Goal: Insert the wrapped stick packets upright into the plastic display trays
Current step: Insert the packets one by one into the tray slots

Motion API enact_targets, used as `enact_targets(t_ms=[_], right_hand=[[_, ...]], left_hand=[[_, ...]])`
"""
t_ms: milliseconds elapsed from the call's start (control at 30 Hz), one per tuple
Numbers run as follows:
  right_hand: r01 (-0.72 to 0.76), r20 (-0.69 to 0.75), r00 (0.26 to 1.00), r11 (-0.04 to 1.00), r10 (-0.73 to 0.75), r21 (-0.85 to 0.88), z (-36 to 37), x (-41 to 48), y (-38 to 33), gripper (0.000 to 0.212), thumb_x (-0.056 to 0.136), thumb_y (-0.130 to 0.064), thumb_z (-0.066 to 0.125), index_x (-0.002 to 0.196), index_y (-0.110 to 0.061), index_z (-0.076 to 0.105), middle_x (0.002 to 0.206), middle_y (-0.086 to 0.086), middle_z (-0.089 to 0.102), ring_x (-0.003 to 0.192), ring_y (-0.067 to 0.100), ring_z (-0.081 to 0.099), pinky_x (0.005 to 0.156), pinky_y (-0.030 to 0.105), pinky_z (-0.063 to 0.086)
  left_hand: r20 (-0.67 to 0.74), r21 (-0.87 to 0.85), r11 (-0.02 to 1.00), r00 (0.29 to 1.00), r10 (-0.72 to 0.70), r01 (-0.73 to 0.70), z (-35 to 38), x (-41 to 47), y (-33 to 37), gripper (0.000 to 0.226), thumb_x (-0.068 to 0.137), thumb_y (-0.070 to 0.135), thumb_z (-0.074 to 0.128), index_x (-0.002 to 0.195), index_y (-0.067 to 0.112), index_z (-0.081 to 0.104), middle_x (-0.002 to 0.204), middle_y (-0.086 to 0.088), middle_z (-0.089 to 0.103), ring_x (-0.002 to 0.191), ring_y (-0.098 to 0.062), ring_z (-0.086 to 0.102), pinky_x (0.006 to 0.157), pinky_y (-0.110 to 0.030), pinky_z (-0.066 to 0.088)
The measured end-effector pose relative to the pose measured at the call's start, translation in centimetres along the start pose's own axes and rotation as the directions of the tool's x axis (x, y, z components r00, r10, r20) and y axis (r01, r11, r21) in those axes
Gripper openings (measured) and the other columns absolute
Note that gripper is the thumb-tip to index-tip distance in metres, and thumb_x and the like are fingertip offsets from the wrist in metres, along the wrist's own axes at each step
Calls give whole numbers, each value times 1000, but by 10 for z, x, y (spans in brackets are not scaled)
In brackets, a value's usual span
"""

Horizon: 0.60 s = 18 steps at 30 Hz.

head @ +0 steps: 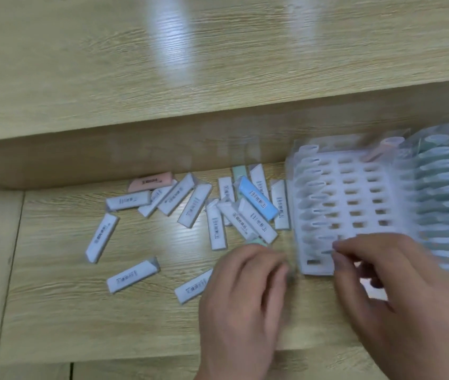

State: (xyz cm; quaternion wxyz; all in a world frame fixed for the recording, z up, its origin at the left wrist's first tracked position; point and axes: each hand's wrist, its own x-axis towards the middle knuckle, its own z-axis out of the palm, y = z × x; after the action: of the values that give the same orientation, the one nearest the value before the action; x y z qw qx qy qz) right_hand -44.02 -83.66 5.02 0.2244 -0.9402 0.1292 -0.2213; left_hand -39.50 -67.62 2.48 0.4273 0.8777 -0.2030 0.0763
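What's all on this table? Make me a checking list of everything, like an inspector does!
Surface: light wooden table, packets scattered on it.
Job's things: loose packets lying flat, mostly white, one blue packet; white tray with mostly unfilled slots; right tray looks full, blurred.
Clutter: nothing seen.
Hands: left hand beside the white tray's near corner; right hand at its near edge; grips blurred.
Cables: nothing seen.
Surroundings: raised wooden ledge behind.
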Motion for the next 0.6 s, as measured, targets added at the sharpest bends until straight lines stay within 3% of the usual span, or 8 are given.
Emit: enact_targets(t_ms=[67,167,233,300,400,500,600], right_hand=[[90,64,993,989,-98,114,7,-10,-29,16,90,-23,60,90,-19,76,86,-4,68,67,10,59,57,24,50],[189,308,926,975,-217,117,42,-21,-62,29,85,-36,59,111,-27,71,100,-6,66,67,12,64,43,24,50],[201,471,859,978,-199,46,67,-20,-75,46,78,-37,71,121,-26,63,108,-4,60,69,13,64,38,27,47],[179,561,817,984,-135,-23,81,-17,-81,54,66,-31,85,115,-24,63,105,-1,58,63,15,60,34,27,41],[191,563,815,981,-136,-39,85,-12,-85,36,67,-30,87,96,-23,65,96,-2,56,57,14,55,35,24,31],[160,545,825,987,-150,29,75,-8,-81,25,73,-36,81,85,-29,60,87,-12,55,67,10,54,42,20,34],[42,498,862,992,-94,115,55,-11,-66,11,86,-46,61,92,-39,57,84,-19,53,77,4,52,54,20,43]], left_hand=[[-94,95,991,991,-90,99,-31,-6,-18,11,89,18,67,95,13,74,99,2,64,84,-11,63,74,-24,52],[-163,312,892,943,-290,328,-76,-10,-60,31,86,32,57,108,15,71,107,-3,60,87,-24,62,80,-37,50],[-94,462,829,946,-309,316,-100,-14,-92,43,86,37,51,114,10,69,113,-8,57,96,-29,57,88,-40,42],[42,549,812,963,-267,201,-113,-19,-117,42,88,31,50,115,6,69,114,-11,60,98,-33,56,87,-39,39],[93,545,824,965,-244,156,-118,-20,-127,31,87,24,55,109,9,71,108,-7,64,95,-33,59,84,-39,41],[61,470,864,970,-236,181,-113,-14,-114,23,86,32,56,95,17,71,95,3,65,86,-26,60,78,-39,44],[20,246,914,941,-338,323,-100,-5,-84,10,80,29,66,88,35,67,87,19,65,85,-5,57,78,-15,40]])
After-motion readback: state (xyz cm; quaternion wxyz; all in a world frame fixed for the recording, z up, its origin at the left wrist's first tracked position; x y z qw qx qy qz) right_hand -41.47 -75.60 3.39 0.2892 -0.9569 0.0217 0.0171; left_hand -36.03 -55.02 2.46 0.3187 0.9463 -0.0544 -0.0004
